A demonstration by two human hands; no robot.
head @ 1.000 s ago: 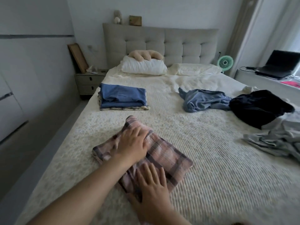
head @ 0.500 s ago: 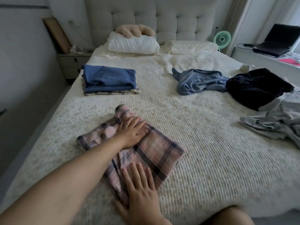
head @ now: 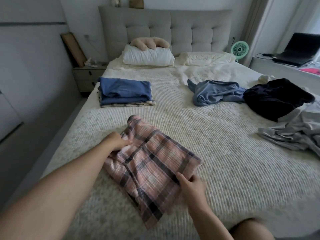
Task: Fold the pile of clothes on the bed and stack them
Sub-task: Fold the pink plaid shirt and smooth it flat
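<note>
Now, far left at nine o'clock, the nightstand [head: 87, 76] sits beside the bed [head: 216, 153]. Ten o'clock on the bed: the folded stack [head: 125, 92], blue piece on top. Centre stage, near six o'clock, the pink plaid garment [head: 152, 163] lies folded on the cover, and both hands are on it! The left hand [head: 117, 142] grips its left edge, fingers curled into the fabric; the right hand [head: 192, 185] pinches its near right edge, thumb on top. Over at two o'clock, unfolded: a light blue garment [head: 216, 92], touching it a dark navy garment [head: 275, 97], and at three o'clock a grey garment [head: 294, 134].
</note>
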